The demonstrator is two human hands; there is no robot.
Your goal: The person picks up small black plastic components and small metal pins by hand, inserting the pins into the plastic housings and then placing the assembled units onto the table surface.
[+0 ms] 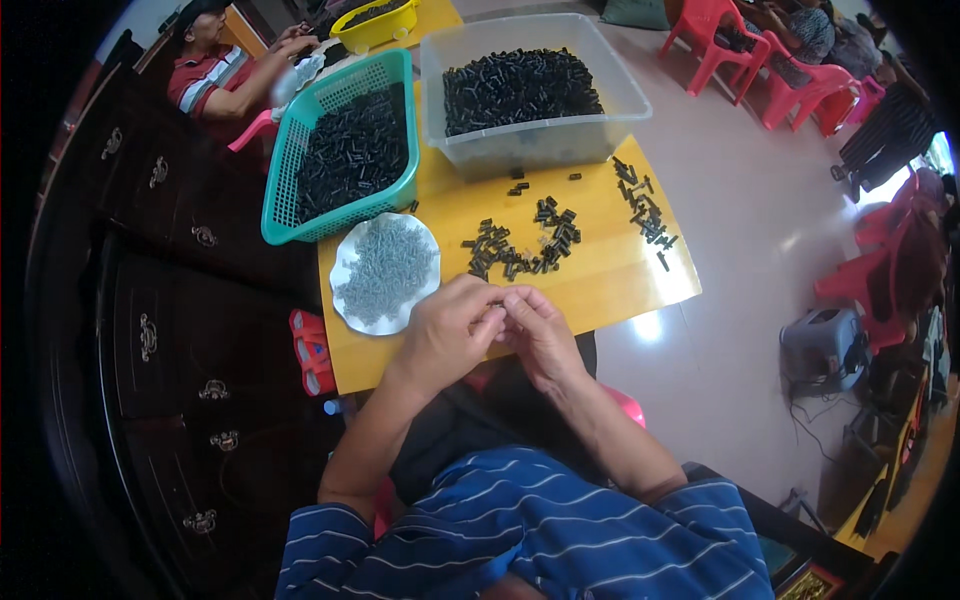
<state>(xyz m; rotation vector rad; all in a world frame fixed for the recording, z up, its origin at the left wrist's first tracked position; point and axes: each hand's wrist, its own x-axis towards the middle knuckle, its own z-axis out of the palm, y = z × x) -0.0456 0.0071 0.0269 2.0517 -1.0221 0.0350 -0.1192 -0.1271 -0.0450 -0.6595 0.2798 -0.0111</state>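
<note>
My left hand (450,328) and my right hand (541,335) meet at the table's near edge. Thumbs and fingers of both are pinched together around something tiny, mostly covered by the fingertips. Just beyond them, small black cylindrical parts (490,245) lie in a loose curve on the yellow tabletop (600,290). To the left, a white scalloped plate (341,265) carries a heap of small silvery metal pieces (388,268), which look like screws. Farther right lies a scattered group of black parts (645,212), some with a thin piece sticking out.
At the back stand a teal basket (284,160) and a translucent bin (540,150), both filled with black parts. Dark drawers (160,340) flank the left side. Another person (215,75) works behind the basket. Red plastic chairs (715,50) stand on the floor at right.
</note>
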